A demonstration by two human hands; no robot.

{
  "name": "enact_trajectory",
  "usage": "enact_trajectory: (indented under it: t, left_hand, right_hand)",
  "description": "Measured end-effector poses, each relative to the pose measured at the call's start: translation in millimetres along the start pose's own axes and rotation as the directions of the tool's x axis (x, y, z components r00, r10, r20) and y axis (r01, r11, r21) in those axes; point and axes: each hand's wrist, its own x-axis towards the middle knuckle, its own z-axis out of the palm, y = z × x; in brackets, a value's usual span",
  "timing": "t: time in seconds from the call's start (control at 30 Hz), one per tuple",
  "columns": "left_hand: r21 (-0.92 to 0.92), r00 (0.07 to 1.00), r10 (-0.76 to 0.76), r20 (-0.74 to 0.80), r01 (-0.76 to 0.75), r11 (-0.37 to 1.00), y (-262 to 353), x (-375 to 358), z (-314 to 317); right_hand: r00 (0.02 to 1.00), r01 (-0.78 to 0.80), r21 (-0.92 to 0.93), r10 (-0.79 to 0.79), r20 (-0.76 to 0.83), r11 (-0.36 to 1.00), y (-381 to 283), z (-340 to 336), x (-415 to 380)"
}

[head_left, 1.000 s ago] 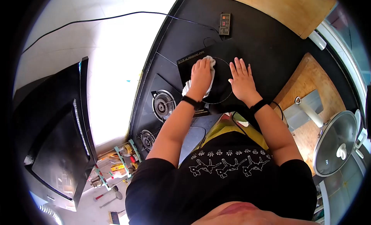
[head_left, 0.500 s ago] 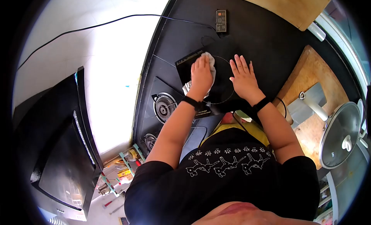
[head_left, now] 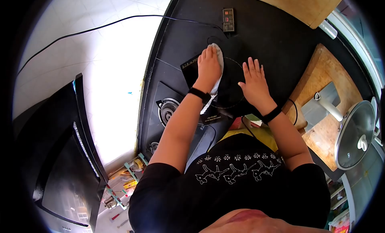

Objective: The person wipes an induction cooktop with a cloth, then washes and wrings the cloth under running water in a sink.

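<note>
My left hand [head_left: 209, 69] presses a white cloth [head_left: 217, 68] onto the black glass induction cooktop [head_left: 191, 71], its fingers together over the cloth near the far edge. A loose end of the cloth trails down below the wrist. On the right part of the same black surface, my right hand [head_left: 256, 80] lies flat with fingers stretched out and nothing in them. Part of a thin ring marking shows on the glass between both hands. Each wrist wears a black band.
A wired control panel [head_left: 228, 20] lies beyond the cooktop. Left is a gas burner [head_left: 169, 110]. On the right, a wooden cutting board [head_left: 327, 147] carries a cleaver [head_left: 317, 108], and a glass-lidded pan [head_left: 355, 137] overlaps it. A cable [head_left: 120, 21] crosses the upper left.
My left hand and the cloth have slid a little toward the cooktop's far edge, and the cloth now stretches longer below the wrist. My right hand stays nearly in place.
</note>
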Motion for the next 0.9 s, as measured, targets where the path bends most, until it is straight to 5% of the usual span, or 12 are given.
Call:
enact_trajectory:
  t: [0.13, 0.23, 0.6, 0.9]
  left_hand:
    - [-0.174, 0.998, 0.058, 0.007, -0.056, 0.983, 13.4, -25.3, -14.9]
    - [-0.222, 0.979, 0.071, 0.19, -0.028, 0.975, 12.9, -52.7, -34.2]
    - [-0.275, 0.99, 0.124, 0.066, -0.101, 0.956, 42.5, -26.1, -19.1]
    - [0.064, 0.996, 0.077, 0.039, -0.079, 0.995, 39.3, 3.4, -14.1]
  right_hand:
    - [0.998, -0.049, 0.029, 0.05, -0.032, 0.998, -4.7, -1.3, -16.3]
    - [0.998, -0.055, 0.027, 0.056, -0.025, 0.998, -8.5, -3.1, -26.5]
    - [0.994, 0.009, -0.107, -0.02, -0.109, 0.994, -6.6, 5.7, -35.8]
    - [0.989, 0.01, -0.11, -0.026, -0.143, 0.994, -6.3, 7.9, -36.0]
